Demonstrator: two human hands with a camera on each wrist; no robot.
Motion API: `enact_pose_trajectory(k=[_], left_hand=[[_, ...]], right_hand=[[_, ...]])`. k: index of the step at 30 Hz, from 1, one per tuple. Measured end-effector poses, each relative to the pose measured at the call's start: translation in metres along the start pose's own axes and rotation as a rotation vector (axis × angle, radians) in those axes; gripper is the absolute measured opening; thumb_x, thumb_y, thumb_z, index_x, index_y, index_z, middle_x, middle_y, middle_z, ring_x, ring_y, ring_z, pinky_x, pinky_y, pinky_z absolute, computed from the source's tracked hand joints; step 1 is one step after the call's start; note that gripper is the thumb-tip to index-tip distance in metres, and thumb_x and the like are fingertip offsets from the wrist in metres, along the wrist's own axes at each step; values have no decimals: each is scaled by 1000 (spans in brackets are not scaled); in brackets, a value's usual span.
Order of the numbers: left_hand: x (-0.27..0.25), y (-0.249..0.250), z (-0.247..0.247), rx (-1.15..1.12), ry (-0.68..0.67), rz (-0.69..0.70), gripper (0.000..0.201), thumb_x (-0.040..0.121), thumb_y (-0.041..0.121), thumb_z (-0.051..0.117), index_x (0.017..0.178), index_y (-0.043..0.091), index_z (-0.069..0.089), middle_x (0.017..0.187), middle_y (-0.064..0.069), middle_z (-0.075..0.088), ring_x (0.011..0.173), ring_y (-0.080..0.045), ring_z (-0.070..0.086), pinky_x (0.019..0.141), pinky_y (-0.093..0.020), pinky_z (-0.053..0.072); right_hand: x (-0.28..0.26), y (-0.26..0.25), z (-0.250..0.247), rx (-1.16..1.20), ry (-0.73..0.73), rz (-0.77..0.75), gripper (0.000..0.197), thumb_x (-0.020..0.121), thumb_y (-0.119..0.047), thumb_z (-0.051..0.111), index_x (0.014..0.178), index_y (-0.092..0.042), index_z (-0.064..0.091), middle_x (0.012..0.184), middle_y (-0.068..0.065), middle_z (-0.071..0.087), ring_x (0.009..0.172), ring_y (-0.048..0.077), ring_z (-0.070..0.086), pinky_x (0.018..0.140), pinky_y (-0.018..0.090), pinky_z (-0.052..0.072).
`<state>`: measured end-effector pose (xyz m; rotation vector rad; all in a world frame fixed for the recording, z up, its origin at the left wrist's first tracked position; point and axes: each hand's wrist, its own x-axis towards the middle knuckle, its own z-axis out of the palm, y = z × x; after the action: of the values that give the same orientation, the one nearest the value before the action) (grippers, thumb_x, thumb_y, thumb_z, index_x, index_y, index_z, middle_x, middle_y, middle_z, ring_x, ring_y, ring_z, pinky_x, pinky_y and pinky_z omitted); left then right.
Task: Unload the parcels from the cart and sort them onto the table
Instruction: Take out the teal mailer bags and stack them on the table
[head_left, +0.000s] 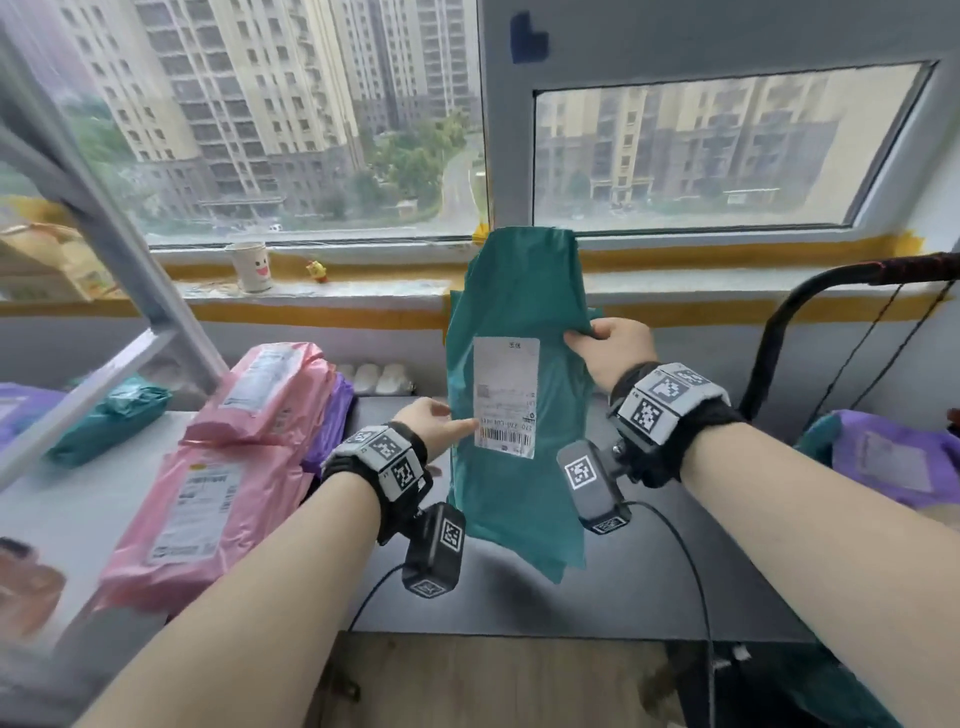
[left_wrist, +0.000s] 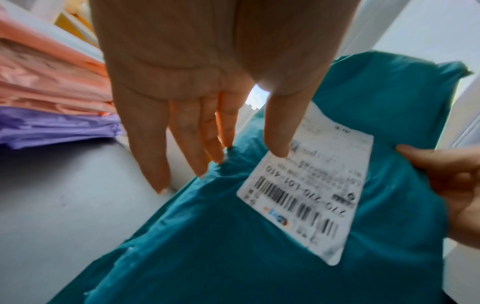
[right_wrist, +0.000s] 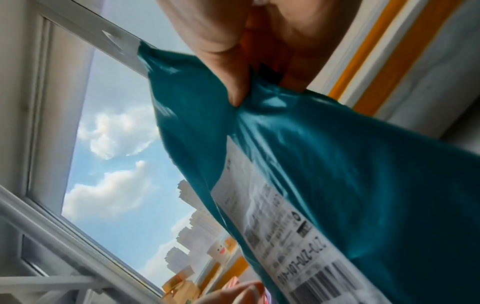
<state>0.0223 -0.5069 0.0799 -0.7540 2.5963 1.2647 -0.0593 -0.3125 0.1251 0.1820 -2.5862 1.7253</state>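
Above table (head_left: 519, 597): right hand (head_left: 615, 353) grip pinches teal parcel (head_left: 514, 312); left hand (head_left: 431, 423) fingers straight, apparently touching label (head_left: 506, 397).

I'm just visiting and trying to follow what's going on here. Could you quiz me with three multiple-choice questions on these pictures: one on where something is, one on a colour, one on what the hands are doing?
1. Where does the paper cup with the smiling face stand?
A. on the window sill
B. on the dark table
C. in the cart

2. What colour is the parcel being held up?
A. pink
B. purple
C. teal

3. How does the right hand hold that parcel?
A. flat underneath it
B. pinching its right edge
C. not touching it

Answers:
1. A: the paper cup stands on the window sill near a small yellow figure.
2. C: the teal parcel with its white label is in the air; pink parcels lie on the table.
3. B: the right hand pinches the bunched plastic, while the left hand has straight fingers at the label.
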Motion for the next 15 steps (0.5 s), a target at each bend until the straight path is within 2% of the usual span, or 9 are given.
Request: enact_pose_trajectory(k=[2,4,5,7,9,11,12,14,15], left_hand=[[3,-21,-9,34,41,-29,76,81,46,67,140,10,37,136,-9,51,120,-26,53,94,-43,51],[4,-42,-14,69,12,-49,70,83,46,64,138,10,41,132,-8,54,112,-24,56,88,-35,51],[5,-53,-15,64,-20,-49,60,84,45,64,131,11,49,124,-5,60,103,-21,60,80,-31,52],[7,-71,-16,41,-46,-62,48,83,45,64,119,14,59,111,-2,66,89,-18,61,61,-25,49],[9,-86,-16,13,-38,-92,42,82,44,66,109,12,59,99,-1,64,82,-17,58,53,-20,42],[12,-96,-18,-11,-26,-127,39,80,43,70,103,16,56,95,1,61,83,-18,59,57,-23,43],[14,-101,-20,-15,-15,-138,46,75,45,73,105,15,58,99,1,63,87,-19,61,63,-24,47],[20,-111,-24,-16,24,-148,68,62,52,75,114,11,60,111,-1,67,97,-20,64,79,-31,52],[24,-116,-27,-16,52,-167,71,62,51,75,118,11,58,116,-3,66,101,-21,64,86,-33,52]], right_hand=[[-4,3,25,4,-15,31,40,87,-21,63,89,18,62,76,32,56,73,14,39,64,27,31],[-7,6,44,-15,-35,62,38,88,-21,62,85,17,62,76,33,56,72,15,39,60,27,31],[-7,6,52,-16,-43,86,34,88,-20,61,76,12,63,66,26,54,70,17,40,56,28,31],[-6,8,67,3,-48,140,32,88,-19,61,59,-6,59,56,6,48,64,18,42,53,26,32],[-5,11,80,10,-62,165,35,87,-18,62,53,-14,53,54,4,45,60,18,40,54,27,33],[0,15,94,10,-80,170,32,86,-18,62,56,-9,58,57,6,48,63,19,42,58,30,38],[4,16,100,34,-91,189,28,86,-18,63,60,-8,63,61,6,54,66,19,48,63,34,44],[13,18,112,161,-91,228,16,86,-13,64,72,-9,70,76,8,64,77,21,58,82,39,54],[18,18,118,207,-94,236,11,87,-10,63,83,-5,72,83,10,66,81,21,60,88,38,53]])
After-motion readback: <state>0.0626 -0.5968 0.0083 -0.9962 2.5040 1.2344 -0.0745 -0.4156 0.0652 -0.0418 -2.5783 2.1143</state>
